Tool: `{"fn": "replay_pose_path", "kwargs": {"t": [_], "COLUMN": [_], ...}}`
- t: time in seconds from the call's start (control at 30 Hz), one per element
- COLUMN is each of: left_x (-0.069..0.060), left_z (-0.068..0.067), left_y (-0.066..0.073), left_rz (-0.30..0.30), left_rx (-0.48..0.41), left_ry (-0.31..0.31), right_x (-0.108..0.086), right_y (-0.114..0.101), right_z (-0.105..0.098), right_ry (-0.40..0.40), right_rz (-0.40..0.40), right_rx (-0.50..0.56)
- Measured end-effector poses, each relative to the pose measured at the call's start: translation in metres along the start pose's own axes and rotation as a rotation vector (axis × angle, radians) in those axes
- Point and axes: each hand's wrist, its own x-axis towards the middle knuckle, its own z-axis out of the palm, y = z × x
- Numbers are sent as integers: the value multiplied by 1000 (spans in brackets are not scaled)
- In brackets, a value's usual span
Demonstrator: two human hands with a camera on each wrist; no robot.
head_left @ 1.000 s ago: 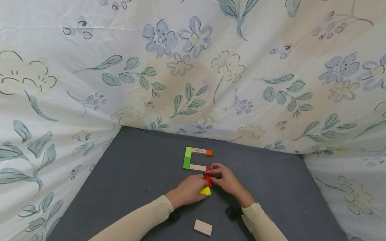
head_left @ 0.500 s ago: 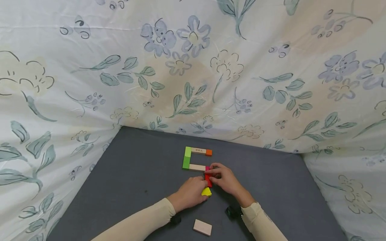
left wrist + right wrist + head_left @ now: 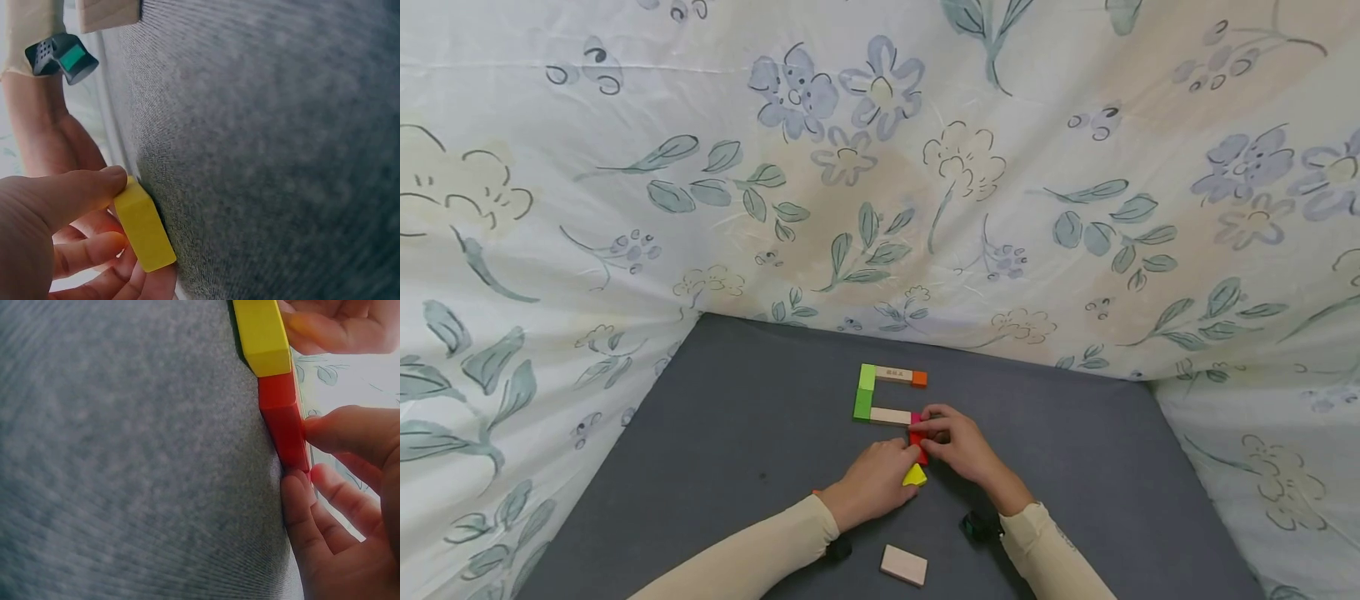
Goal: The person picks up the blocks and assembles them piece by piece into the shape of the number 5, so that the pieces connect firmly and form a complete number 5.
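My left hand [image 3: 877, 479] grips a yellow block [image 3: 147, 228], with the thumb at one end and fingers at the other. In the right wrist view the yellow block's end meets the end of a red block [image 3: 285, 422]. At that red block is my right hand [image 3: 961, 446], its thumb [image 3: 328, 428] touching the side and its other fingers around the far end, by a pink block [image 3: 915, 417]. The pink block adjoins a pale wooden block [image 3: 891, 416]. Green blocks [image 3: 863, 393], another pale block [image 3: 893, 375] and an orange block [image 3: 919, 379] continue the outline.
A loose pale wooden block [image 3: 904, 566] lies between the forearms near the front. A small orange bit [image 3: 816, 492] peeks out beside the left wrist. The dark grey tabletop [image 3: 737, 400] ends against a floral curtain [image 3: 880, 167].
My left hand has shifted slightly right, and the yellow block has turned a little and moved up against the red one. The right hand stays where it was.
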Motion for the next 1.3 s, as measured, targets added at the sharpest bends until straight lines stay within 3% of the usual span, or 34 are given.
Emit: {"fn": "replay_pose_path", "kwargs": {"t": [0.7, 0.83, 0.93, 1.13, 1.2, 1.3], "left_x": [3, -1, -4, -19, -27, -43], "left_z": [1, -8, -26, -69, -75, -70], "left_y": [0, 0, -1, -7, -8, -6], "left_rz": [-23, -12, 35, 210, 269, 338], "left_rx": [-5, 52, 70, -69, -118, -171], "left_ry": [-28, -32, -27, -68, -93, -134], "right_x": [-1, -1, 0, 0, 0, -1], "right_y": [1, 1, 1, 0, 0, 0], "right_z": [-3, -3, -3, -4, -4, -4], "right_ry": [-4, -8, -8, -9, -15, -21], "right_rz": [5, 13, 11, -2, -4, -2], "right_rx": [-4, -9, -14, -2, 3, 14]}}
